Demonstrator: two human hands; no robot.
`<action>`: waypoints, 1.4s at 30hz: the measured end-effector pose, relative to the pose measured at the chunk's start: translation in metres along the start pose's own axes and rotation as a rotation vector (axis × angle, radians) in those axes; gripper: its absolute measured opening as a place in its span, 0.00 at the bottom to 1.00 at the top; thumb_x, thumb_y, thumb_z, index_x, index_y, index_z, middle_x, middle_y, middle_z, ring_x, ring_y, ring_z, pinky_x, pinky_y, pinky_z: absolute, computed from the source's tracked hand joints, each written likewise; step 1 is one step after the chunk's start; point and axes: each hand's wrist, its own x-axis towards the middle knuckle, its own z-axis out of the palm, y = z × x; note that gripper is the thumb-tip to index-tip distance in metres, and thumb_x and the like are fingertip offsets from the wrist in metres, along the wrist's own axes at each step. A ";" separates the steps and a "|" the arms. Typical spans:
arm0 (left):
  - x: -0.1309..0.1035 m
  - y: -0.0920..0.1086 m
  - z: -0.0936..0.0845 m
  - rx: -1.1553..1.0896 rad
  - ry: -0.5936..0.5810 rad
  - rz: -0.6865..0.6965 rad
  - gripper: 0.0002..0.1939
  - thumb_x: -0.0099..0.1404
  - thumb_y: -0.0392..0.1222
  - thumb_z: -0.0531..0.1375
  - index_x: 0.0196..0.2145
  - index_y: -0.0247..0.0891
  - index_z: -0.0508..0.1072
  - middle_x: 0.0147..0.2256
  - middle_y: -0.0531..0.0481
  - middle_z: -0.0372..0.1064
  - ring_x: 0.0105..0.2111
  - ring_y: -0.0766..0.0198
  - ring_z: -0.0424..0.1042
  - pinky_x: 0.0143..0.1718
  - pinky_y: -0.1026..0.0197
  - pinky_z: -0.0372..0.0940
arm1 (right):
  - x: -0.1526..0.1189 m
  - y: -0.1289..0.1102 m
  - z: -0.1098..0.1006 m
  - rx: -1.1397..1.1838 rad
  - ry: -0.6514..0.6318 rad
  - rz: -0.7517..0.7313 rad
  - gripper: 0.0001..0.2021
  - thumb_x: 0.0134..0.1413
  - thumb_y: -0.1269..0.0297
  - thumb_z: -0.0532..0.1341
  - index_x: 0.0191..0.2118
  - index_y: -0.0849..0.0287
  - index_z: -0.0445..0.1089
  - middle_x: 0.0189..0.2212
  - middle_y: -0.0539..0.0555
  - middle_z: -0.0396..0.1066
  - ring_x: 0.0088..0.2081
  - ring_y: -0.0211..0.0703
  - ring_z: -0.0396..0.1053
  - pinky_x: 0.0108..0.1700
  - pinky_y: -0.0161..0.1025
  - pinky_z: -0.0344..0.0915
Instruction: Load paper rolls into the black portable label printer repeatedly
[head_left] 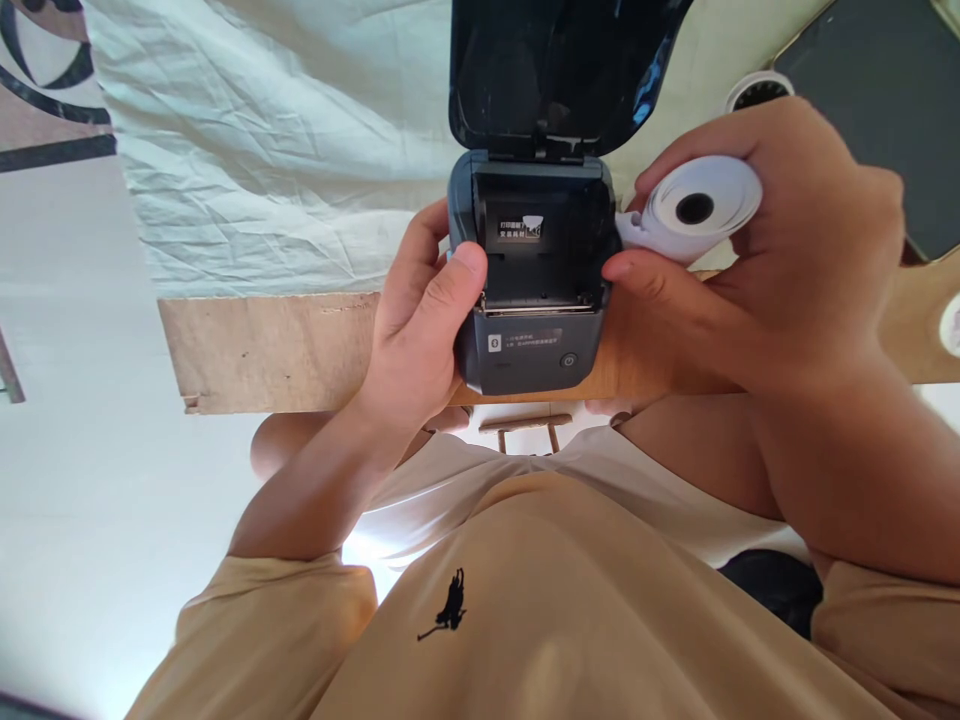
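A dark grey label printer (517,350) is at the middle of the view, its black lid (551,80) swung up and back. Its paper compartment lies exposed, with a small printed sticker inside and no roll in it. My left hand (424,320) grips the printer's left side, thumb on the front rim and fingers behind. In my right hand (802,250) is a white label roll (709,205), held just right of the printer with its core facing me. The roll's loose end reaches the printer's right edge; my right thumb is also near that edge.
A pale green cloth (300,150) covers much of the wooden table (270,350). At the back right lie a dark flat panel (870,100) and a round white-rimmed object (757,90), partly behind my hand. Another white round object (952,325) shows at the right edge.
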 end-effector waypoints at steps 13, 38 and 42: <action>0.000 -0.013 0.003 0.049 0.052 0.117 0.27 0.70 0.68 0.77 0.51 0.45 0.84 0.47 0.46 0.87 0.72 0.37 0.79 0.61 0.45 0.82 | 0.002 0.000 0.001 0.001 -0.035 0.001 0.22 0.77 0.38 0.66 0.61 0.49 0.76 0.51 0.54 0.81 0.52 0.43 0.78 0.55 0.45 0.78; 0.005 -0.018 -0.003 0.014 -0.029 0.118 0.26 0.77 0.69 0.69 0.54 0.45 0.81 0.48 0.47 0.87 0.54 0.47 0.88 0.49 0.51 0.81 | 0.004 0.001 -0.003 -0.027 -0.127 -0.127 0.20 0.74 0.64 0.64 0.67 0.53 0.69 0.59 0.56 0.81 0.59 0.41 0.84 0.56 0.40 0.84; 0.011 -0.029 -0.016 0.084 -0.098 0.180 0.33 0.74 0.76 0.68 0.57 0.46 0.82 0.48 0.46 0.86 0.50 0.46 0.89 0.37 0.52 0.79 | 0.004 -0.007 -0.007 -0.013 -0.161 -0.066 0.15 0.79 0.62 0.60 0.65 0.52 0.69 0.60 0.52 0.81 0.61 0.39 0.82 0.62 0.41 0.84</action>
